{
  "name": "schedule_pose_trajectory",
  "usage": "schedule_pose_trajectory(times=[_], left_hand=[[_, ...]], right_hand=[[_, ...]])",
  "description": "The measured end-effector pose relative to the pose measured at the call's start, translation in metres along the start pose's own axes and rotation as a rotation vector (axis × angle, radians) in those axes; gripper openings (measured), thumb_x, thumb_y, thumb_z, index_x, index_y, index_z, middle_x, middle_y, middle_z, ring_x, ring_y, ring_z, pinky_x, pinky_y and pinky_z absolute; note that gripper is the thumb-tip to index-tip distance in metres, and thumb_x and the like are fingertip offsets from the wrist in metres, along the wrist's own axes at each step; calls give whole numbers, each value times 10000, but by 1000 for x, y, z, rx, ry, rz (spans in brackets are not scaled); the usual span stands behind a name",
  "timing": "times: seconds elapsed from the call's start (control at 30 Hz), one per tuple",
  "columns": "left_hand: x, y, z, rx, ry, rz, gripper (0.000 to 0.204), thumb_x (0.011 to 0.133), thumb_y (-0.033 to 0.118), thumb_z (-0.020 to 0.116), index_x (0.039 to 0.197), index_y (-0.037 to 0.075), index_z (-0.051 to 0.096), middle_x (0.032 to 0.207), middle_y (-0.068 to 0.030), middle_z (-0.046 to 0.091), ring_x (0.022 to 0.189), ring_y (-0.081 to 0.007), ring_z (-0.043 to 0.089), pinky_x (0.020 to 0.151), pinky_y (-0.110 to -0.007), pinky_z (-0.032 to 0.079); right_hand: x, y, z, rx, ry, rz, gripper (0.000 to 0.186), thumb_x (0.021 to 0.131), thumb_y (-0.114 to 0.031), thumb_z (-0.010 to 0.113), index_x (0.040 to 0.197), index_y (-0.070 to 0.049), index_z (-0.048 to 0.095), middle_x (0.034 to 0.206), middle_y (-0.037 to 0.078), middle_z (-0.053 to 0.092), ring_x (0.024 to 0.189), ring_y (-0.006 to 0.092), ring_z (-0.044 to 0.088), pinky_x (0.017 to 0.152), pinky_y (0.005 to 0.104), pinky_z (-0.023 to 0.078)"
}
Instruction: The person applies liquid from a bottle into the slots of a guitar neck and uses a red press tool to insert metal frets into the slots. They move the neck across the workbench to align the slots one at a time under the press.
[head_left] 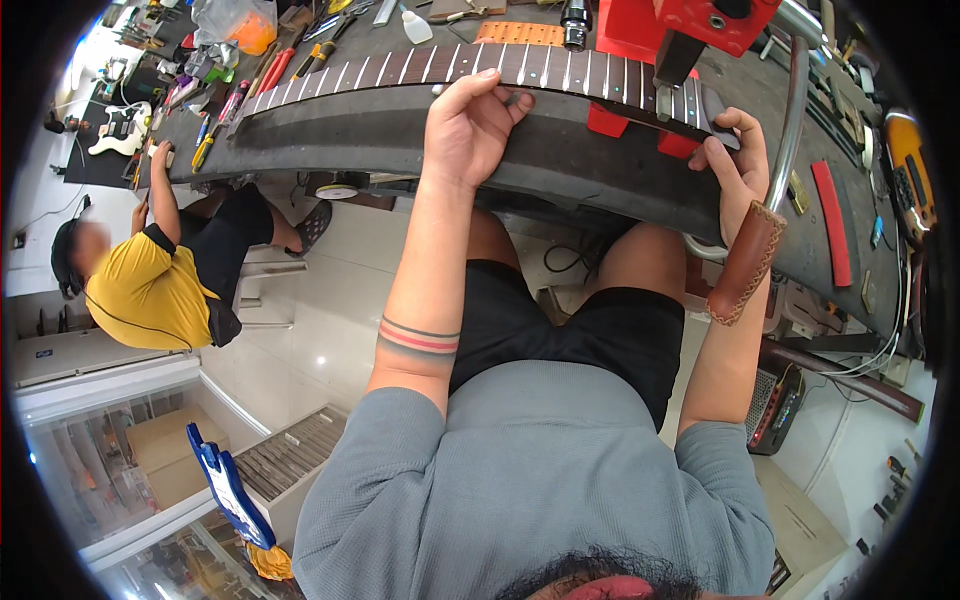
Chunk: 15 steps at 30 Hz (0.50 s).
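Note:
A dark guitar neck with bright frets lies across the far side of the bench. My left hand is closed on its near edge around the middle, thumb on the edge and fingers partly hidden beneath. My right hand grips the neck's right end between thumb and fingers. Just left of that hand, the dark ram of a red press comes down at the frets; whether it touches them I cannot tell. The press lever's brown leather-wrapped handle hangs in front of my right forearm, with no hand on it.
Pliers, a small white bottle and an orange perforated strip lie beyond the neck. A red strip rests on the right. At left, a person in a yellow shirt works near a white guitar body.

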<state>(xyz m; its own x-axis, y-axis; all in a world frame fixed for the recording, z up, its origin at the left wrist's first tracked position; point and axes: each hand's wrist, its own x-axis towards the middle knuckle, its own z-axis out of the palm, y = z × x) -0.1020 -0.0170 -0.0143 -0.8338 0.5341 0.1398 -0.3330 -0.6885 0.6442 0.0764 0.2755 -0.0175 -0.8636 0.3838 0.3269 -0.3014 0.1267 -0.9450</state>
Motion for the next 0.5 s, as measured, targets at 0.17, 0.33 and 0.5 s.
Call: schedule_pose_trajectory(times=[0.17,0.33,0.5], left_hand=[[1,1,-4,-14,-4,-8,128,1033,109,660,1101,44,748,1106,-89,813,1089,-220,736,996,-479,545],[1,0,1,-7,6,-5,149,1048,118,631,1056,37,757,1070,-101,815,1036,-234,743,1010,-495,546],[0,0,1,-24,21,-4,155,1043,118,636,1044,28,762,1058,-115,810,1032,-242,740,1028,-504,544]], right_hand=[[1,2,-5,65,-14,23,243,1142,-170,639,1359,-85,571,1117,45,640,905,134,641,883,304,524],[8,-11,4,175,67,93,482,1155,-279,572,1570,-41,512,1194,110,677,839,162,639,776,313,541],[16,-10,7,76,59,138,620,1074,-276,632,1619,2,528,1235,151,675,652,134,551,679,310,525]])
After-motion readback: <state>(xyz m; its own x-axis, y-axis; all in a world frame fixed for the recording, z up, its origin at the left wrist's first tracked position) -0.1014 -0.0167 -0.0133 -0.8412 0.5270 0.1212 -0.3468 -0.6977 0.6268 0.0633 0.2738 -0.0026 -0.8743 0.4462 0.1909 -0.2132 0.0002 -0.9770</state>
